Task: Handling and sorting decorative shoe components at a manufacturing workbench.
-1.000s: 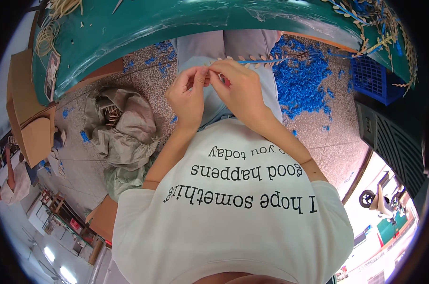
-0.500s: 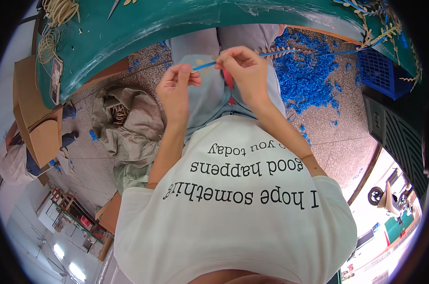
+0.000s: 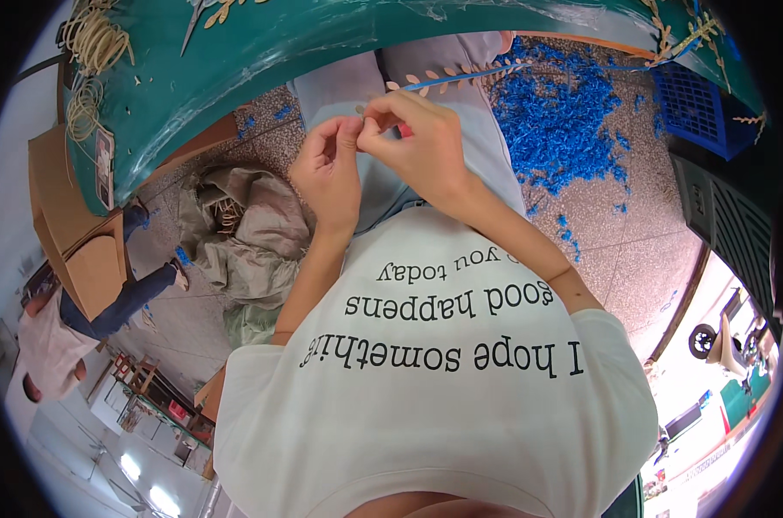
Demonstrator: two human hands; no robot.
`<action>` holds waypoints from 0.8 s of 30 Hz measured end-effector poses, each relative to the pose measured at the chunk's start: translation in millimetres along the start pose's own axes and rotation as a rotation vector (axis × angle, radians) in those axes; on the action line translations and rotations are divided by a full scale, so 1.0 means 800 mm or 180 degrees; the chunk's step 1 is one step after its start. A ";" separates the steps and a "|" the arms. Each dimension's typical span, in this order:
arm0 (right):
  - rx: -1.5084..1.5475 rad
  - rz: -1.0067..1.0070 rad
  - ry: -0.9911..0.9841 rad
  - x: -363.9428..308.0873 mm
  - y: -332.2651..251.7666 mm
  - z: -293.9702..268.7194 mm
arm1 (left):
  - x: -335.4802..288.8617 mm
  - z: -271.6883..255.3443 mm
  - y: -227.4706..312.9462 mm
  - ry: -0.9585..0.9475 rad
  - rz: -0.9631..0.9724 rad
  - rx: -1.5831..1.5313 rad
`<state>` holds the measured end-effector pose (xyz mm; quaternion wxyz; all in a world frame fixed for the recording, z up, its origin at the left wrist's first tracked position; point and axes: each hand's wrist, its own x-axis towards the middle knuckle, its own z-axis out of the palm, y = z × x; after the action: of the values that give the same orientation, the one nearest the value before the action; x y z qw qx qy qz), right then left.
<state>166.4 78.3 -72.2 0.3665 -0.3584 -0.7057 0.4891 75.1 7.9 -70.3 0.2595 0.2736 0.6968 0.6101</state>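
Upper centre of frame: the right hand (image 3: 419, 142) grips a blue-stemmed leaf garland (image 3: 448, 79), which extends over the jeans (image 3: 473, 129) toward blue shreds (image 3: 555, 121). The left hand (image 3: 329, 168) pinches at the right's fingertips, presumably to steady the work; its contents cannot be told. The white T-shirt (image 3: 443, 423) bears black lettering (image 3: 448, 356), inverted in frame.

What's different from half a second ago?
The left hand and right hand, apart before, have come together, closing the blue stretch between them; whether either let go is hidden. More of the co-worker at left shows. The leafy blue strand still trails rightward from the right hand; the sack and blue shreds stay on the floor.
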 end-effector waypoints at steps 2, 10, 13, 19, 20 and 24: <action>0.0384 0.0149 0.0012 -0.003 0.003 0.002 | 0.001 -0.003 0.003 -0.0091 -0.0151 -0.0192; -0.0198 -0.0252 0.0033 0.000 -0.001 -0.003 | 0.003 -0.007 0.001 -0.0160 0.0046 0.0087; 0.0527 0.0452 -0.0291 0.002 -0.003 -0.006 | 0.003 -0.010 0.010 -0.0241 -0.0349 -0.0262; 0.0285 -0.0259 -0.0043 -0.001 0.005 -0.012 | 0.005 -0.001 0.007 -0.0243 -0.0349 -0.0303; 0.0041 -0.0286 -0.0098 0.000 0.000 -0.011 | 0.004 -0.001 0.007 -0.0242 -0.0262 -0.0239; 0.0228 0.0074 -0.0258 0.002 0.003 -0.009 | 0.002 -0.002 0.008 -0.0219 -0.0211 -0.0080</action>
<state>172.2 83.3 -72.1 0.3445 -0.3331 -0.6978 0.5324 73.1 8.3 -64.0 0.3068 0.2680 0.6884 0.6002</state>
